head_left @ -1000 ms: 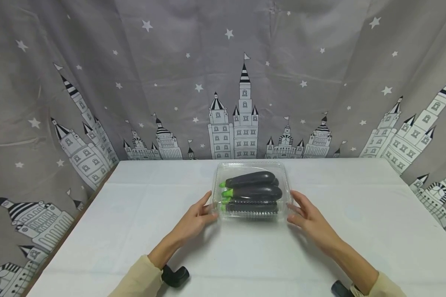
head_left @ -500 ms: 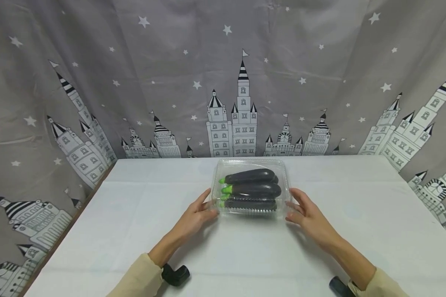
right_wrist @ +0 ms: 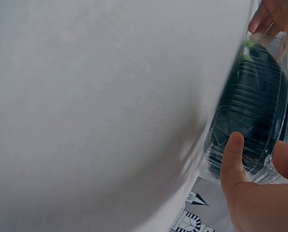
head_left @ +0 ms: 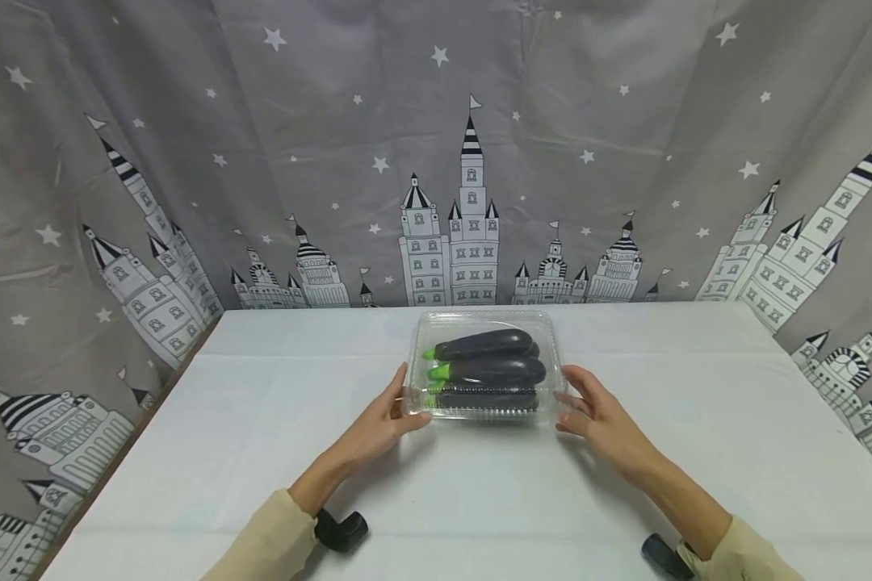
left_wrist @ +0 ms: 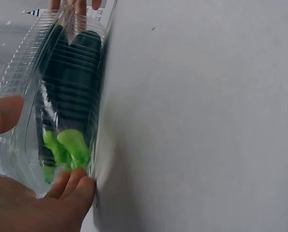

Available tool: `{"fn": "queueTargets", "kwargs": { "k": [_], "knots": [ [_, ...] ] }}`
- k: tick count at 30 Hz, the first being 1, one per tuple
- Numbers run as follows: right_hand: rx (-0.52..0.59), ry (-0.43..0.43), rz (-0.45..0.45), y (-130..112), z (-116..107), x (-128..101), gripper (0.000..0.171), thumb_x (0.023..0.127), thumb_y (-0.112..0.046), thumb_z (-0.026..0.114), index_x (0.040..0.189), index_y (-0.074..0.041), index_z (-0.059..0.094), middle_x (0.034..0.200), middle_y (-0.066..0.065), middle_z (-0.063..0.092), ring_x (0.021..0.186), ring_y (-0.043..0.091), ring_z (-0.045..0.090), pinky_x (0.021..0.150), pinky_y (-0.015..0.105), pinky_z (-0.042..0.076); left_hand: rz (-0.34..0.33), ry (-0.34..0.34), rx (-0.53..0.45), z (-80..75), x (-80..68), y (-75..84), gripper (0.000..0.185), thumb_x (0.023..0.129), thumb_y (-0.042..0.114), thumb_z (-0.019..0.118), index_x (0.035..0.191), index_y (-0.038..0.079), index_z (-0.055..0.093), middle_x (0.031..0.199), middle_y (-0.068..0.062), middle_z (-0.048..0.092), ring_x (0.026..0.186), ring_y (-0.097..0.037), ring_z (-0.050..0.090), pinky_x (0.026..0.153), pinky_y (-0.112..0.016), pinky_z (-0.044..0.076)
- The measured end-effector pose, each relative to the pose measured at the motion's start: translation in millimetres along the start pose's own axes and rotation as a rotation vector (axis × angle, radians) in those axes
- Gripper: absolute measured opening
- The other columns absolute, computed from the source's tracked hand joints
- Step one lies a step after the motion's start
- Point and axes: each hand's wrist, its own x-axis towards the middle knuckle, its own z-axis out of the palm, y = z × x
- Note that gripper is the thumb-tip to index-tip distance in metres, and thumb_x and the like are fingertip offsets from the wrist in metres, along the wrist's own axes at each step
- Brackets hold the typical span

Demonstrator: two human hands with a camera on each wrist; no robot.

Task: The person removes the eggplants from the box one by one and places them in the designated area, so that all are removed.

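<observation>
A clear plastic clamshell box (head_left: 485,413) lies closed on the white table. Through its lid show several dark purple eggplants (head_left: 487,370) with bright green stem ends pointing left. My left hand (head_left: 374,425) is at the box's left end, its fingers along the side wall and the thumb by the front corner. At the opposite end, my right hand (head_left: 610,428) has its fingers spread, index finger by the rim and thumb near the front corner. The left wrist view shows fingertips (left_wrist: 76,182) touching the wall near the green stems.
White cloth covers the table (head_left: 480,500). Behind it hangs a grey curtain (head_left: 320,145) printed with castles and stars, right at the table's back edge. A black device (head_left: 341,532) is strapped at the left wrist, another black device (head_left: 664,557) at the right.
The head view has shifted slightly, so everything sits a little differently in frame. Box and hands stay in nearly the same place on the table.
</observation>
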Motion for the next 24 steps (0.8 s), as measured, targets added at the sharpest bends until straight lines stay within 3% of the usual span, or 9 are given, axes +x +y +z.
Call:
{"fn": "queueTargets", "kwargs": {
  "k": [6, 14, 24],
  "knots": [
    [-0.007, 0.002, 0.000, 2.7, -1.2, 1.5, 0.067, 0.094, 0.010, 0.050, 0.152, 0.003, 0.018, 0.161, 0.023, 0.010, 0.141, 0.045, 0.028, 0.094, 0.038, 0.052, 0.027, 0.030, 0.032, 3.7, 1.3, 1.3, 0.087, 0.094, 0.021, 0.066, 0.160, 0.010, 0.011, 0.161, -0.018, 0.020, 0.144, -0.040, 0.023, 0.114, -0.060, 0.016],
    [-0.011, 0.004, -0.001, 0.8, -0.9, 2.1, 0.067, 0.093, 0.011, 0.049, 0.152, 0.003, 0.018, 0.161, 0.025, 0.011, 0.140, 0.046, 0.030, 0.095, 0.042, 0.052, 0.019, 0.049, 0.039, 4.9, 1.8, 2.5, 0.084, 0.095, 0.019, 0.063, 0.158, 0.002, 0.010, 0.153, -0.024, 0.034, 0.140, -0.042, 0.032, 0.114, -0.059, 0.016],
    [-0.044, 0.019, 0.021, 1.5, 0.2, 3.8, 0.063, 0.093, 0.011, 0.048, 0.150, -0.001, 0.022, 0.160, 0.024, 0.014, 0.138, 0.045, 0.033, 0.093, 0.040, 0.053, 0.024, 0.024, 0.016, 3.8, 2.1, 2.0, 0.078, 0.097, 0.014, 0.056, 0.156, -0.002, 0.007, 0.149, -0.024, 0.039, 0.144, -0.038, 0.024, 0.117, -0.053, 0.010]
  ]
}}
